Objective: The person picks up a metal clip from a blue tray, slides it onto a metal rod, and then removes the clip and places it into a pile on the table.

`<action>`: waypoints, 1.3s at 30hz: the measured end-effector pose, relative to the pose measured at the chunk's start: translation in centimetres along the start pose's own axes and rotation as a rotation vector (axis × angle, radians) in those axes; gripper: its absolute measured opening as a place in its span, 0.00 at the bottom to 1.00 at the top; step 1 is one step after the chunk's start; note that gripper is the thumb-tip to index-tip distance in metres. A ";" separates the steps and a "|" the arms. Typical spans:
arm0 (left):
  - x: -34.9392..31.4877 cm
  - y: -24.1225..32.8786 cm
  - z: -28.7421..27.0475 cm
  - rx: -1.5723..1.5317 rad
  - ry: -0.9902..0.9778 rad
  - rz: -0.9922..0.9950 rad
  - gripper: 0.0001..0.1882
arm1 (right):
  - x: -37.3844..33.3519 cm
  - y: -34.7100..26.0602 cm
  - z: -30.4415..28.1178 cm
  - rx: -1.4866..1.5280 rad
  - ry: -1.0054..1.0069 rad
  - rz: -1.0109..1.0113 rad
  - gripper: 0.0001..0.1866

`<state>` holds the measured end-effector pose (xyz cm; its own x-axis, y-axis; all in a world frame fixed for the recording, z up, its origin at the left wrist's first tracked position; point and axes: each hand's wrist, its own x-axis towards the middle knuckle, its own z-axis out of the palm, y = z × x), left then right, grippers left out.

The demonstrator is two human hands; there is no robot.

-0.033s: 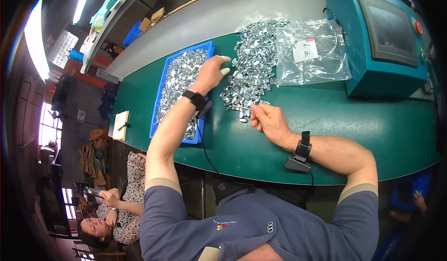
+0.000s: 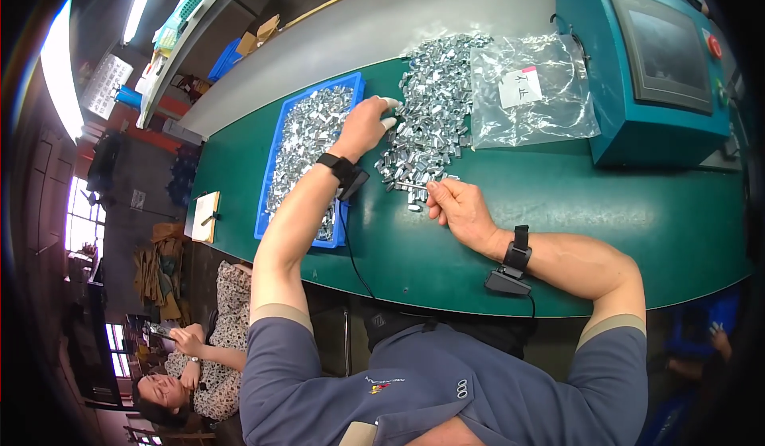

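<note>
A loose pile of small shiny metal pieces (image 2: 434, 88) lies on the green tabletop. My left hand (image 2: 365, 127), with white covers on thumb and finger, reaches over the right side of a blue tray (image 2: 263, 195) to the pile's left edge. Its thumb and finger are apart, and nothing shows between them. Many similar metal pieces fill the tray. By the near end of the pile, my right hand (image 2: 468, 217) is closed on a thin metal rod-like tool (image 2: 412, 185), whose tip points left over the pieces. The tool's other end is hidden in my fingers.
A clear plastic bag (image 2: 550, 123) with a label lies right of the pile. Beyond it stands a teal machine (image 2: 610, 139) with a screen and red button. A notepad (image 2: 205, 215) sits at the left edge. Another person (image 2: 215, 366) sits at lower left.
My left hand has shifted very slightly to the right at the pile's edge. The right hand and its tool stay almost where they were.
</note>
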<state>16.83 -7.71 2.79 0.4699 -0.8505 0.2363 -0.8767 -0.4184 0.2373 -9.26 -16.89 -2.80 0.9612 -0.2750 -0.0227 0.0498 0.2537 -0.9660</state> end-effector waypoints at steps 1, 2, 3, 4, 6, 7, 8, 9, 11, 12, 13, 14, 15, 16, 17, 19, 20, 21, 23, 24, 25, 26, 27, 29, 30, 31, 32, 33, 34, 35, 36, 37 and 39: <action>0.3 -0.2 0.5 0.000 0.002 0.005 0.15 | 0.0 0.0 0.1 0.002 -0.008 0.003 0.22; 0.6 -0.4 0.8 0.064 -0.021 0.007 0.13 | 0.1 -0.1 0.2 0.001 -0.007 -0.001 0.22; 0.8 -0.3 1.1 0.124 -0.050 0.014 0.10 | 0.0 -0.1 0.2 -0.006 -0.007 0.007 0.22; 0.8 -0.3 1.2 0.122 -0.053 0.020 0.10 | 0.0 -0.1 0.1 -0.013 -0.010 0.014 0.22; 0.3 -0.1 0.8 0.061 0.085 0.035 0.07 | 0.0 -0.2 0.0 -0.010 -0.007 0.018 0.21; -0.1 0.2 0.5 0.035 0.036 -0.031 0.07 | 0.0 -0.2 0.0 -0.009 -0.010 0.022 0.21; -0.8 0.6 0.4 0.035 0.034 -0.033 0.07 | 0.0 -0.1 -0.1 -0.008 -0.012 0.025 0.21; -1.9 1.3 0.0 -0.262 0.005 -0.146 0.07 | 0.0 0.0 0.0 0.007 -0.004 0.020 0.20; -4.3 2.7 -0.6 -0.650 -0.014 -0.248 0.07 | 0.0 0.1 -0.1 0.022 -0.008 0.022 0.20; -5.6 3.7 -1.2 -0.730 -0.025 -0.267 0.08 | 0.1 0.0 0.0 0.023 0.004 0.015 0.19; -6.6 4.7 -1.9 -0.634 -0.071 -0.249 0.08 | 0.0 0.0 -0.1 0.021 0.021 0.012 0.19; -7.5 5.4 -2.4 -0.539 -0.118 -0.231 0.08 | 0.0 0.0 -0.1 0.020 0.012 0.018 0.19; -8.4 5.7 -2.6 -0.511 -0.107 -0.210 0.08 | 0.0 -0.1 -0.1 0.013 0.019 0.012 0.19; -9.2 5.9 -2.5 -0.498 -0.093 -0.202 0.09 | 0.0 -0.2 -0.1 0.007 0.028 0.005 0.19; -9.8 6.0 -2.6 -0.498 -0.097 -0.183 0.10 | 0.0 -0.2 0.0 0.006 0.024 0.006 0.19; -10.7 6.4 -2.8 -0.497 -0.096 -0.165 0.10 | 0.0 -0.2 0.1 -0.003 0.018 0.000 0.19; -11.0 6.5 -2.8 -0.489 -0.109 -0.141 0.11 | 0.0 -0.3 0.1 -0.011 0.020 -0.006 0.19; -11.2 6.6 -2.8 -0.480 -0.125 -0.115 0.11 | 0.0 -0.2 0.1 -0.011 0.020 -0.007 0.19; -11.5 6.9 -2.9 -0.481 -0.119 -0.098 0.12 | 0.1 0.2 0.1 -0.008 0.021 0.000 0.19; -11.5 7.0 -2.9 -0.482 -0.112 -0.084 0.12 | 0.0 0.2 0.1 -0.007 0.022 -0.001 0.19; -11.5 7.2 -3.0 -0.481 -0.113 -0.083 0.12 | 0.0 0.1 0.2 -0.027 0.013 0.017 0.18; -11.4 7.4 -3.2 -0.444 -0.109 -0.042 0.12 | 0.0 0.1 0.2 -0.047 0.004 0.036 0.16; -11.3 7.6 -3.3 -0.407 -0.105 -0.001 0.13 | 0.0 0.2 0.1 -0.045 0.006 0.035 0.16; -11.1 7.8 -3.4 -0.289 -0.088 0.104 0.13 | 0.0 0.4 0.1 -0.064 0.011 -0.010 0.15; -11.1 7.9 -3.4 -0.172 -0.068 0.206 0.13 | 0.0 0.4 0.1 -0.062 0.012 -0.009 0.15; -11.0 8.1 -3.4 -0.173 -0.070 0.205 0.13 | 0.1 0.4 0.2 -0.050 0.026 -0.014 0.15; -11.0 8.4 -3.4 -0.163 -0.076 0.234 0.13 | 0.1 0.5 0.2 -0.037 0.040 -0.020 0.15; -10.8 8.6 -3.4 -0.153 -0.081 0.263 0.12 | 0.1 0.4 0.1 -0.036 0.041 -0.019 0.15; -10.8 8.8 -3.5 -0.154 -0.082 0.263 0.12 | 0.1 0.4 0.0 -0.059 0.034 -0.009 0.15; -10.8 9.0 -3.5 -0.145 -0.102 0.255 0.11 | 0.1 0.4 -0.1 -0.081 0.027 0.001 0.15; -10.9 9.1 -3.6 -0.136 -0.122 0.246 0.10 | 0.1 0.3 0.0 -0.082 0.027 0.001 0.15; -10.9 9.0 -3.4 -0.136 -0.121 0.246 0.10 | 0.1 0.2 0.1 -0.073 0.019 0.014 0.17; -10.8 8.8 -3.1 -0.124 -0.114 0.262 0.09 | 0.0 -0.1 0.1 -0.067 0.012 0.027 0.19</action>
<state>4.33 -1.23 5.25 0.2085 -0.9576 0.1989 -0.9440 -0.1438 0.2970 -9.25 -16.85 -2.74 0.9586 -0.2799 -0.0521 0.0048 0.1988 -0.9800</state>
